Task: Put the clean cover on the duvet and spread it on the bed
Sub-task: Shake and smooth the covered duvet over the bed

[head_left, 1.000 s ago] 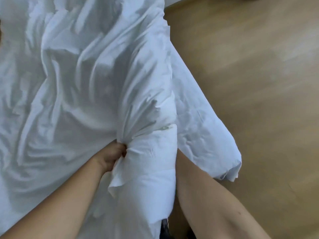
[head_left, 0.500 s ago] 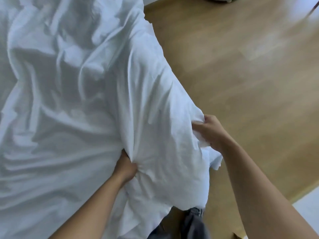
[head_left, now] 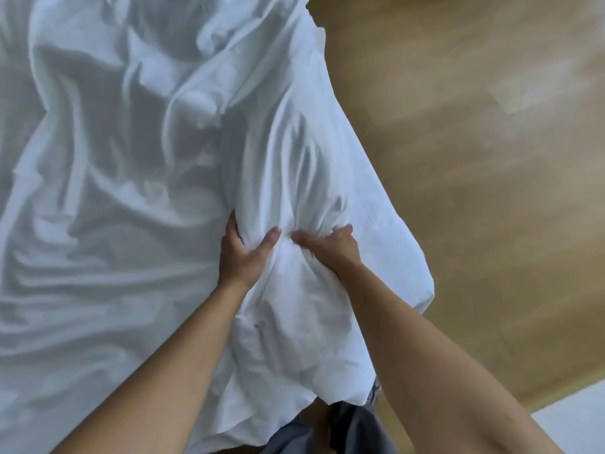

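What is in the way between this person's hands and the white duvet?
Nothing visible. The left hand and the right hand grip the bunched white duvet directly, side by side, near its edge beside the wooden floor.

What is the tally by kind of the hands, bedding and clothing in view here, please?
Hands: 2, the left hand and the right hand, both gripping the bedding
Bedding: 1, the crumpled white fabric duvet cover; separate layers cannot be told apart
Clothing: 1, the grey fabric garment at the bottom edge
Total: 4
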Available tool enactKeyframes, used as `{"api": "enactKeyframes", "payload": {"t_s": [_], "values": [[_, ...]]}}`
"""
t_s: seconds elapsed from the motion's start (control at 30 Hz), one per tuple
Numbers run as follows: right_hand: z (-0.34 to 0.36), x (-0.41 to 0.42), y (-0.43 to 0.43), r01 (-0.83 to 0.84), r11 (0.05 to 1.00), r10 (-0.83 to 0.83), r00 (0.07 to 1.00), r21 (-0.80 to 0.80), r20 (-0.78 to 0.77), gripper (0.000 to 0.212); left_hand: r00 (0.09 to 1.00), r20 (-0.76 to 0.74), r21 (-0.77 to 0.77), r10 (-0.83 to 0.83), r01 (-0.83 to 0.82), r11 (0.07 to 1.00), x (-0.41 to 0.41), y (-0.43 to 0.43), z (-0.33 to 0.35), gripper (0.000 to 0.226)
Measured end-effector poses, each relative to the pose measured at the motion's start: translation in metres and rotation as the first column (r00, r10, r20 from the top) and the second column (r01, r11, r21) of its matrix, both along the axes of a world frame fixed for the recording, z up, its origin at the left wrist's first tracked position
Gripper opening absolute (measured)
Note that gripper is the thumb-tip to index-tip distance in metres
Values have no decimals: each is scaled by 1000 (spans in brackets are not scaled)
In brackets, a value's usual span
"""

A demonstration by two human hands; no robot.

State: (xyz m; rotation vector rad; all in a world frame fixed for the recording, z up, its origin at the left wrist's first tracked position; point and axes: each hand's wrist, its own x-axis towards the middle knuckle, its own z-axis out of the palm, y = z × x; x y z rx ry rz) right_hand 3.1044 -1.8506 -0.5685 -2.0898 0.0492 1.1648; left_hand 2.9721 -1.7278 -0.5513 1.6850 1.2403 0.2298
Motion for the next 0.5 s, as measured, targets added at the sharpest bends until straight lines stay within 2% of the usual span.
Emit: {"api": "enactKeyframes", "payload": {"t_s": [0.03, 0.07, 0.1, 0.13, 0.17, 0.2, 0.23, 0.27, 0.3, 0.33, 0.37, 0.4, 0.43, 0.47, 0.5], "values": [[-2, 1, -5, 52, 997, -48, 996, 52, -69, 106, 996, -87, 36, 0, 3, 999, 10, 2, -1, 84], [-4, 6, -12, 60, 995, -55, 996, 77, -67, 76, 987, -158, 45, -4, 11, 999, 18, 3, -2, 78], [1, 16, -20, 36, 998, -38, 999, 55, 35, 51, 983, -181, 46, -13, 22, 999, 26, 5, -4, 69], [10, 30, -32, -4, 1000, 5, 973, -4, 230, 39, 985, -172, 60, -27, 38, 997, 32, 4, -5, 58], [19, 50, -49, -7, 995, 57, 870, -103, 490, 42, 986, -164, 94, -45, 61, 994, 36, 3, -5, 47], [29, 71, -70, 65, 980, 93, 681, -187, 727, 47, 982, -176, 140, -64, 89, 986, 39, 2, -5, 40], [39, 91, -93, 167, 960, 110, 507, -223, 855, 53, 972, -218, 177, -83, 123, 976, 39, 1, -5, 37], [48, 103, -115, 257, 941, 94, 429, -221, 899, 58, 952, -289, 176, -105, 161, 971, 38, -2, -5, 40], [51, 106, -131, 292, 930, 62, 469, -221, 881, 59, 926, -353, 152, -132, 196, 969, 37, -7, -5, 48], [47, 102, -139, 232, 933, 88, 593, -275, 800, 59, 914, -380, 153, -143, 215, 965, 37, -14, -5, 56], [37, 91, -144, 22, 914, 254, 747, -404, 614, 59, 923, -363, 219, -126, 216, 952, 38, -23, -4, 60], [23, 79, -145, -267, 851, 451, 813, -453, 368, 64, 948, -303, 339, -100, 205, 918, 45, -31, -2, 60], [11, 70, -145, -476, 793, 559, 817, -380, 143, 71, 962, -248, 455, -111, 217, 864, 55, -36, -1, 59], [4, 69, -145, -563, 780, 583, 812, -272, -7, 78, 958, -231, 518, -168, 268, 812, 67, -40, 0, 60], [3, 78, -147, -522, 844, 503, 850, -125, -154, 87, 936, -258, 517, -240, 344, 784, 79, -43, -1, 65]]}}
